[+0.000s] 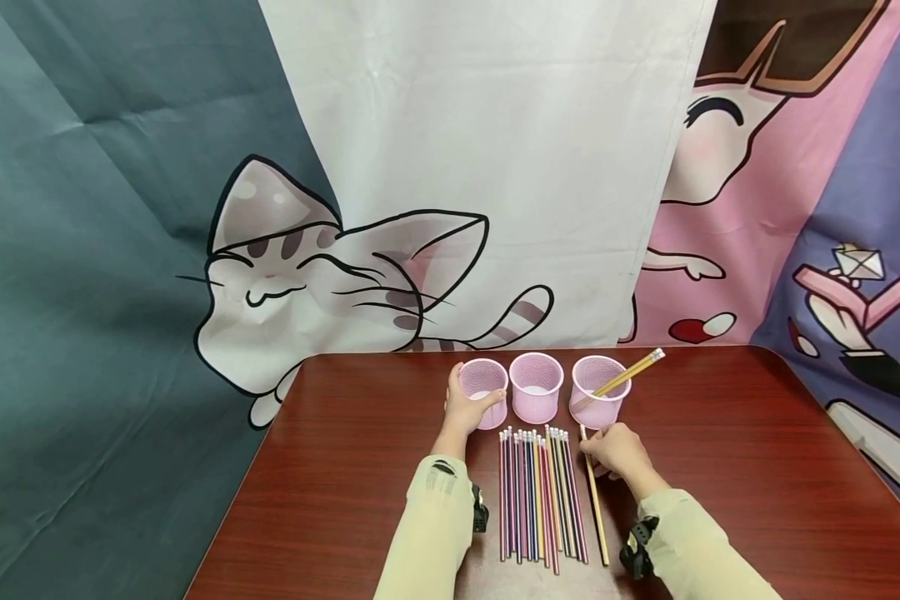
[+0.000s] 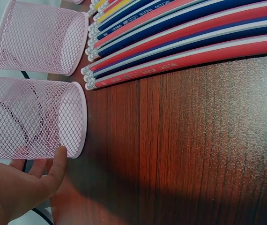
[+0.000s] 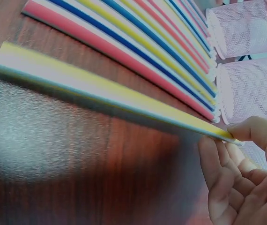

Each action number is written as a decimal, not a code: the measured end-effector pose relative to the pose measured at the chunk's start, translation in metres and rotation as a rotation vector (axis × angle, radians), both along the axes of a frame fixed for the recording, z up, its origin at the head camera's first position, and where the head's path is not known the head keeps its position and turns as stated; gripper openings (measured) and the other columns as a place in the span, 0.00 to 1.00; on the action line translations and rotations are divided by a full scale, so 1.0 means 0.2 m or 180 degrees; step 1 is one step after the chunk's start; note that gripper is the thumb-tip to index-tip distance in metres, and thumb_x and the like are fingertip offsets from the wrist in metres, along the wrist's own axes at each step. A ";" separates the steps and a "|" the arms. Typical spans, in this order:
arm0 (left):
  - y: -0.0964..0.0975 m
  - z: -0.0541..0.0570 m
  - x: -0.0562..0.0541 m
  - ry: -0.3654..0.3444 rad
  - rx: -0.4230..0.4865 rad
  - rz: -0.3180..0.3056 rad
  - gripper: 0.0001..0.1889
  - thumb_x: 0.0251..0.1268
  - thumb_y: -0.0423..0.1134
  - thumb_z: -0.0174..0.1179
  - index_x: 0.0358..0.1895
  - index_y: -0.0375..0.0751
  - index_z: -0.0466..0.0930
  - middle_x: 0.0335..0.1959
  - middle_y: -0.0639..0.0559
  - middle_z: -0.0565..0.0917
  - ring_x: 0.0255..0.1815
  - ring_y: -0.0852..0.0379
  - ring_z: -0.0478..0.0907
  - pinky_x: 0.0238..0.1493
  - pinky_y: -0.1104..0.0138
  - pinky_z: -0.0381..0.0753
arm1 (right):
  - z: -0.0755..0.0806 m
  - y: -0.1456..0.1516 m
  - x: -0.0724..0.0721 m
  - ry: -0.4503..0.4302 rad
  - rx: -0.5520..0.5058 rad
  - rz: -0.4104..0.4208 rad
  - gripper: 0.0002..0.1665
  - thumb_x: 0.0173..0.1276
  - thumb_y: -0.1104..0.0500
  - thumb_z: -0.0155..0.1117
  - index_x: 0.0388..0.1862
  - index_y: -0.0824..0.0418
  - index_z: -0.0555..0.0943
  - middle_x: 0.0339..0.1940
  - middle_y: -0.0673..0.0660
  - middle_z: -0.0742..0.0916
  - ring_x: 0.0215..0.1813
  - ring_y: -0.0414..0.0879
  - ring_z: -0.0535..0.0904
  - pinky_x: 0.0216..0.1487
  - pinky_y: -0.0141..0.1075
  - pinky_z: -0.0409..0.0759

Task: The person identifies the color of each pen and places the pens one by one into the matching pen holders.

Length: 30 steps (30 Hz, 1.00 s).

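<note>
Pencils [image 1: 528, 500] lie in a row on the table [image 1: 345, 467] in the head view, in front of the middle cup [image 1: 536, 407], white-tipped ends towards it. My left hand [image 1: 465, 408] curves round the left cup [image 1: 495, 415], just left of the middle cup, opened about as wide as the cup itself, thumb across the near rim. My right hand [image 1: 621, 450], in front and to the right of the middle cup, pinches the yellow pencil [image 1: 597, 512] near its white-tipped end. Right of the middle cup, the right cup [image 1: 600, 412] holds other yellow pencils [image 1: 630, 372], leaning out over its rim. Behind the middle cup hangs a printed cloth [image 1: 450, 125].

From my left wrist, my fingers press the left cup's mesh on the side away from the middle cup, one fingertip near the base.

From my right wrist, my thumb and fingertips meet on the yellow pencil; the row lies between it and the middle cup.
</note>
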State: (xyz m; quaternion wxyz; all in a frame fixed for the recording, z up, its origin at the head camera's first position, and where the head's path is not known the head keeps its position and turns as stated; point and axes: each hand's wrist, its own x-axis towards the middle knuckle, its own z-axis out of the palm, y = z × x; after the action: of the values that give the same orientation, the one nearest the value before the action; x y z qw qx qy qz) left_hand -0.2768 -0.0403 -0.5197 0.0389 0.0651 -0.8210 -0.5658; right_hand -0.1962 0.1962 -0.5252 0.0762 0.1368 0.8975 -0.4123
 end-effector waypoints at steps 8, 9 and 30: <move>0.00 -0.01 0.00 0.0008 0.0009 0.0001 0.50 0.37 0.47 0.76 0.68 0.52 0.56 0.63 0.40 0.65 0.60 0.40 0.63 0.59 0.49 0.62 | 0.07 0.00 -0.02 0.0127 -0.0231 -0.0027 0.09 0.52 0.59 0.62 0.18 0.63 0.75 0.15 0.54 0.80 0.16 0.46 0.80 0.16 0.38 0.78; 0.00 -0.01 0.00 0.0006 0.0005 -0.0001 0.50 0.37 0.47 0.76 0.68 0.52 0.56 0.63 0.40 0.65 0.60 0.40 0.62 0.59 0.49 0.62 | 0.08 0.00 -0.02 0.0143 -0.0254 -0.0029 0.09 0.52 0.60 0.61 0.18 0.63 0.74 0.15 0.54 0.79 0.16 0.46 0.80 0.16 0.38 0.78; 0.00 0.01 0.01 0.0012 0.0038 -0.0003 0.49 0.38 0.46 0.76 0.68 0.51 0.56 0.63 0.40 0.65 0.60 0.40 0.63 0.58 0.49 0.62 | 0.20 0.04 -0.05 0.0231 -0.0377 0.0054 0.09 0.55 0.59 0.61 0.21 0.64 0.77 0.17 0.53 0.80 0.20 0.49 0.82 0.20 0.40 0.79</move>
State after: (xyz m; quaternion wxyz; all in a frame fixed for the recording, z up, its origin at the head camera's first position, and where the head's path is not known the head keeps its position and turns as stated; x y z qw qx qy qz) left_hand -0.2749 -0.0401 -0.5177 0.0397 0.0639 -0.8176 -0.5708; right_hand -0.2072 0.2037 -0.4853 0.0550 0.1094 0.8748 -0.4687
